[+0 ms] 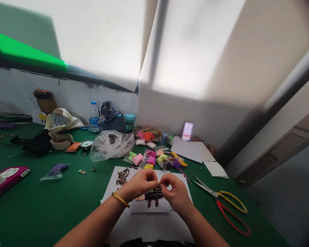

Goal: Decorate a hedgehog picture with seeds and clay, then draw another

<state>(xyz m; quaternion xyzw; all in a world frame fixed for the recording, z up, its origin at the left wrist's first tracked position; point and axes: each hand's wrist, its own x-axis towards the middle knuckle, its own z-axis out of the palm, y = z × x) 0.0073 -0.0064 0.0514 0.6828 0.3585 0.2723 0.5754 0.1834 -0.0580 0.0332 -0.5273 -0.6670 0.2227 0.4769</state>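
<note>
My left hand [142,185] and my right hand [175,192] meet fingertip to fingertip above the white paper [134,205]. Both are closed in a pinch on a tiny bit of yellow clay [159,184], mostly hidden by the fingers. Right below them lies a small animal figure [152,196] of dark purple clay, with striped sunflower seeds on its body, brown legs and a pale pink snout. Part of its top is hidden by my hands. A loose pile of sunflower seeds [122,177] rests on the paper, left of my left hand.
Scissors [217,195] with red and yellow handles lie open at right. Behind the paper are bags of coloured clay [151,158] and a clear plastic bag [112,145] with seeds. A bottle [93,118], a phone [187,131] and a magenta box [9,180] stand or lie around the green table.
</note>
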